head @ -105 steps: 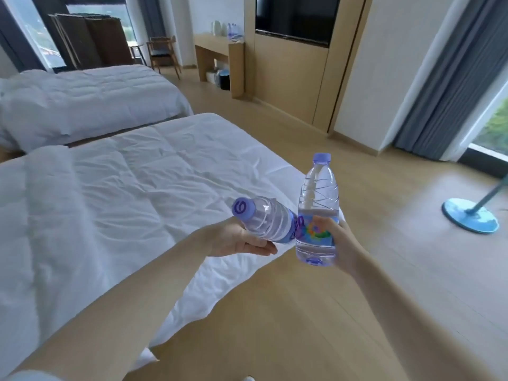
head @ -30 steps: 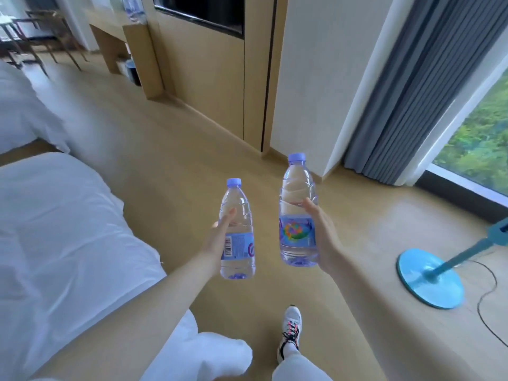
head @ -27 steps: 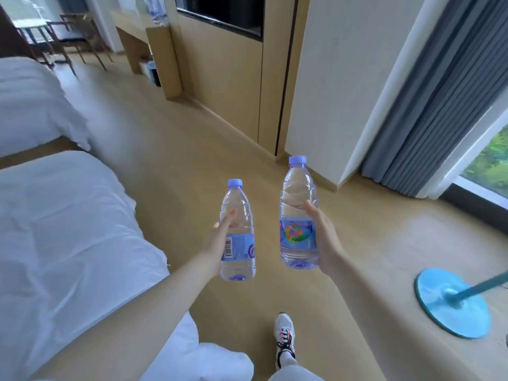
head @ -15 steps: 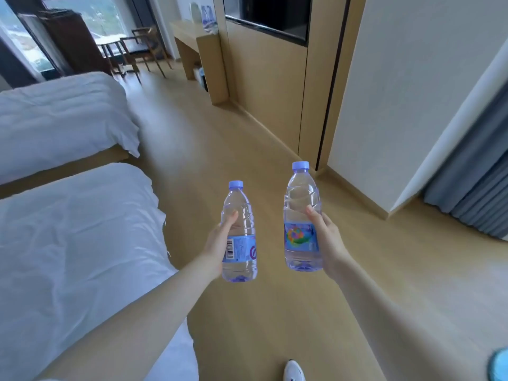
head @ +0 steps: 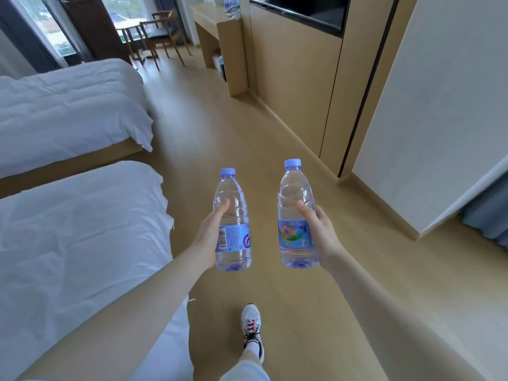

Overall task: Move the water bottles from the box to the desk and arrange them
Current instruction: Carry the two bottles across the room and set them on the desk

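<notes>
Plainly, the head view shows the carrying step. The left grip (head: pixel 210 237) is curled round the left bottle (head: pixel 233 224) at its label, thumb up on the clear shoulder, and the right grip (head: pixel 323 237) is curled round the right bottle (head: pixel 295 215) the same way. Both bottles are upright, capped and held apart in the air over the floor (head: pixel 220 133), beside the bed (head: pixel 68 243), with one shoe (head: pixel 251 329) planted below. The box is out of sight. The surface (head: pixel 211 15) stands well ahead against the right-hand wall; something like a bottle stands on it, too blurred to be sure. Neither bottle is set down yet, so I judge this run about midway. The next move calls for walking up to the surface, lowering each bottle base first, and lining them up before letting go.
</notes>
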### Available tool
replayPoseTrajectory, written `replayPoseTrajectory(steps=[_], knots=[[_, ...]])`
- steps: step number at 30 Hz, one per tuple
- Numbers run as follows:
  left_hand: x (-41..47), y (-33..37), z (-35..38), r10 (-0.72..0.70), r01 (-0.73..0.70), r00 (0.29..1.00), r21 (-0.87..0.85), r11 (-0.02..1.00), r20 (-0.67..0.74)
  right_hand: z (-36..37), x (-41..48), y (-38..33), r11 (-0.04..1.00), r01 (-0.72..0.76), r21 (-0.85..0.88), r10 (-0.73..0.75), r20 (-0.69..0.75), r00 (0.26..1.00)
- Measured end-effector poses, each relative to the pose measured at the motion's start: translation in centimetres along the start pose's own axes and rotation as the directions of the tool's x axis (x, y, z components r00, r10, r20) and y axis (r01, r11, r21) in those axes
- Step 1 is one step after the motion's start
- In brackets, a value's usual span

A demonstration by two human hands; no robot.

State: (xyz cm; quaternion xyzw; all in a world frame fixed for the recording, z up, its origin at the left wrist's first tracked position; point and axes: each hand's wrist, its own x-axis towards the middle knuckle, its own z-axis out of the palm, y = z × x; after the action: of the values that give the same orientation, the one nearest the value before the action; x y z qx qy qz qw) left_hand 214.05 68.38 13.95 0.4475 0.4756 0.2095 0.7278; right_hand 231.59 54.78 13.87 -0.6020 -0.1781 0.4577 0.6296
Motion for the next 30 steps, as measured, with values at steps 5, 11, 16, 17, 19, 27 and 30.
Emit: replayPoseTrajectory(steps=[5,11,16,17,19,27,30], knots=[[8.0,5.1,-2.5,0.057,-0.055,0.997,-0.048,0.997,0.043,4.9,8.4,-3.2,1.0,0.013,-0.004,-0.013,-0.03,0.999],[16.4,12.5,-6.3,0.122,-0.119,0.989,-0.048,0.992,0.079,12.0,17.4,-7.6,0.999,0.022,-0.03,-0.024,-0.055,0.998],[21.6,16.9,-8.4,0.125,-0.115,0.988,-0.117,0.987,0.089,16.1,22.8,-10.0,0.997,-0.001,-0.073,-0.004,-0.068,0.998],[22.5,17.6,-8.9,0.126,-0.114,0.988,-0.129,0.985,0.087,16.8,23.8,-10.4,0.996,-0.011,-0.085,0.006,-0.065,0.998],[24.3,18.9,-9.9,0.133,-0.122,0.988,-0.135,0.983,0.075,18.3,26.0,-11.2,0.995,-0.023,-0.099,0.018,-0.052,0.999],[31.5,23.7,-13.8,0.113,-0.107,0.993,-0.174,0.979,0.026,23.5,36.3,-12.1,0.992,-0.092,-0.091,0.096,0.049,0.994],[35.1,26.1,-15.3,0.15,-0.15,0.989,-0.179,0.972,-0.009,25.7,41.4,-12.5,0.992,-0.103,-0.076,0.112,0.123,0.986]])
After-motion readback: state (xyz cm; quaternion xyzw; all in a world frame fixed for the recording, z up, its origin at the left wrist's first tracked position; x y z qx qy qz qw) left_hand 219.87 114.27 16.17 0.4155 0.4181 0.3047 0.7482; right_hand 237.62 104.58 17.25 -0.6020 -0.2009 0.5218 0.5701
